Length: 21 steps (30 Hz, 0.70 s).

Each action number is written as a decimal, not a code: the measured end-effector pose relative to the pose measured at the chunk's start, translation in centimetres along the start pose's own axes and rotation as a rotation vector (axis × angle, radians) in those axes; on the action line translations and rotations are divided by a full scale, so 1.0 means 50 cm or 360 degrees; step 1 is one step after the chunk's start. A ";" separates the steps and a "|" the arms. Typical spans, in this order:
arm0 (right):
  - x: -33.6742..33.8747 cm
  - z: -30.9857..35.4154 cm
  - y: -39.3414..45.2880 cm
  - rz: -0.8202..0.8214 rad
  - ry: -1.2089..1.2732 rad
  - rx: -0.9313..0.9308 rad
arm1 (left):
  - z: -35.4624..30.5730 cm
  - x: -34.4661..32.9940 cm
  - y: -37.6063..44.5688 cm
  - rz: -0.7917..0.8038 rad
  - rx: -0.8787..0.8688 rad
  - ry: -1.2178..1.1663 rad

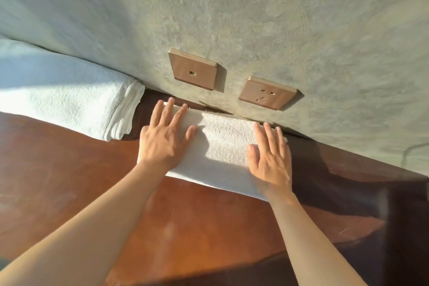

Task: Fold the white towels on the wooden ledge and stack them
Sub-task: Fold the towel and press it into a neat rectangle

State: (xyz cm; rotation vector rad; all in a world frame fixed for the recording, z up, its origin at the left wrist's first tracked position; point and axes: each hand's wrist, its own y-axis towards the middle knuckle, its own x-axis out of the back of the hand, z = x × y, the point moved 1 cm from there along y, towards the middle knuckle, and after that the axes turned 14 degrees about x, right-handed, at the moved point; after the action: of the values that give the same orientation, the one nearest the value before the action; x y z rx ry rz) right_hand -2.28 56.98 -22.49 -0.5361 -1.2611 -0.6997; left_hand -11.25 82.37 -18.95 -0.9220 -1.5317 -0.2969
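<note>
Wall (pixel 255 18) blocks behind; bare ledge (pixel 197 227) lies open in front.

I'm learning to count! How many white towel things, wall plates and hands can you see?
White towel things: 2, the folded towel under the hands and the towel stack
Wall plates: 2, data port and power socket
Hands: 2, left hand and right hand
Total: 6

Both bare forearms reach forward from the near edge. The left hand (pixel 162 141) lies flat, palm down, fingers straight and slightly spread. The right hand (pixel 271 160) lies flat likewise, fingers straight and closer together, pointing ahead.
</note>
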 end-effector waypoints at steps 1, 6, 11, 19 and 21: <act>0.001 -0.006 0.000 -0.0011 0.0056 0.0002 | -0.001 0.006 0.003 -0.0001 0.0152 -0.0147; 0.016 0.011 -0.015 -0.0271 0.0673 -0.0584 | 0.011 0.030 0.003 0.0153 0.0784 -0.0447; 0.052 0.026 0.001 -0.0323 0.0909 -0.1170 | 0.052 0.047 0.004 0.0621 0.1021 -0.0855; 0.077 0.041 -0.029 -0.0065 0.1264 -0.1735 | 0.103 0.079 -0.042 0.1048 0.0812 -0.1566; 0.091 0.075 -0.035 -0.0056 0.1383 -0.1739 | 0.126 0.106 -0.046 0.1031 0.0691 -0.1573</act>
State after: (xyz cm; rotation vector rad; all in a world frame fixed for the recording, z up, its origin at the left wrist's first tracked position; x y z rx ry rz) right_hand -5.37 57.66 -17.21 -0.9338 0.0136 -1.4479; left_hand -16.94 87.06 -14.63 -1.2133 -1.9204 1.0631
